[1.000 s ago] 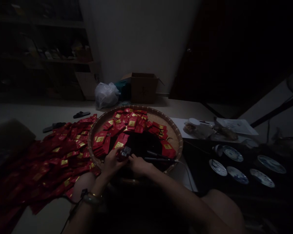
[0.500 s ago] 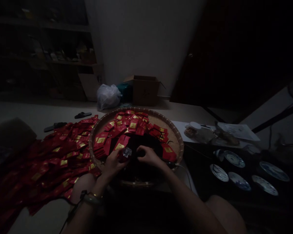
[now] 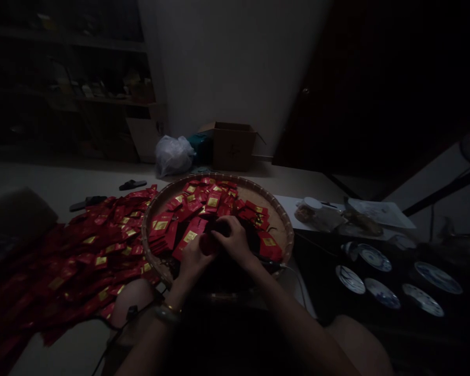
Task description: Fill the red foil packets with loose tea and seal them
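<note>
My left hand [image 3: 193, 262] is closed around a small red packet [image 3: 208, 244] over the front of a round woven bamboo tray [image 3: 279, 211]. Against the packet's upper end are the curled fingers of my right hand [image 3: 235, 241]. What those fingers pinch, if anything, is hidden. Below both hands the tray's middle holds a dark mass too dim to name. Red packets with gold labels [image 3: 213, 201] lie heaped along its far and left sides, and another red packet [image 3: 269, 245] rests at the right.
A large spread of red packets [image 3: 97, 250] covers the floor at left, near two slippers [image 3: 132, 185]. Behind the tray stand a white plastic bag [image 3: 174, 155] and an open cardboard box [image 3: 234, 148]. Blue-and-white plates [image 3: 382, 292] and a lidded jar [image 3: 308, 209] are at right.
My right hand has moved left and up to meet the packet. My left hand has shifted slightly right, and the clear, shiny plastic at the packet's mouth no longer shows.
</note>
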`<state>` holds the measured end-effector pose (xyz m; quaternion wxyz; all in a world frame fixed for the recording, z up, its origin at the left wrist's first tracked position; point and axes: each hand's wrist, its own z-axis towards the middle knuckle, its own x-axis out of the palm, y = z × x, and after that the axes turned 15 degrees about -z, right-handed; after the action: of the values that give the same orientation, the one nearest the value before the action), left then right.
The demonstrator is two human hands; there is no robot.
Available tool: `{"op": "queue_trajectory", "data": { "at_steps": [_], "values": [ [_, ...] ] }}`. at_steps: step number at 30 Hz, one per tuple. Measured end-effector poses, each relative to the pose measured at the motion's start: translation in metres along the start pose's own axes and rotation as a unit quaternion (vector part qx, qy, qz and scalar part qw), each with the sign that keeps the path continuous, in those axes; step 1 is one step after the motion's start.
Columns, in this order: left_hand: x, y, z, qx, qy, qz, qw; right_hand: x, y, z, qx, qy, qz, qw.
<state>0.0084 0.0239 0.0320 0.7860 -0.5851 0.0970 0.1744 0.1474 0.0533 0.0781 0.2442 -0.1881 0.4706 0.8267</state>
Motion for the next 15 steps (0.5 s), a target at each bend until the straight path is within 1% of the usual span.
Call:
{"op": "queue_trajectory", "data": {
  "at_steps": [3,5,7,12,15],
  "values": [
    [0.000,0.002,0.001,-0.011,-0.019,-0.005,1.000,-0.004,-0.002,-0.005,-0.045,0.069,-0.009,0.997],
    [-0.001,0.006,0.001,-0.012,-0.028,0.005,1.000,-0.010,-0.005,-0.005,-0.059,0.111,-0.013,0.992],
    [-0.001,0.009,0.001,-0.008,-0.025,0.018,1.000,-0.015,-0.007,-0.004,-0.060,0.130,-0.029,0.989],
    [0.003,0.012,0.000,0.023,-0.015,0.043,0.999,-0.017,-0.003,0.000,-0.056,0.143,-0.107,0.982],
    [0.004,0.011,-0.002,0.035,-0.009,0.042,0.998,-0.018,0.002,0.002,-0.077,0.202,-0.139,0.966]
  ]
}}
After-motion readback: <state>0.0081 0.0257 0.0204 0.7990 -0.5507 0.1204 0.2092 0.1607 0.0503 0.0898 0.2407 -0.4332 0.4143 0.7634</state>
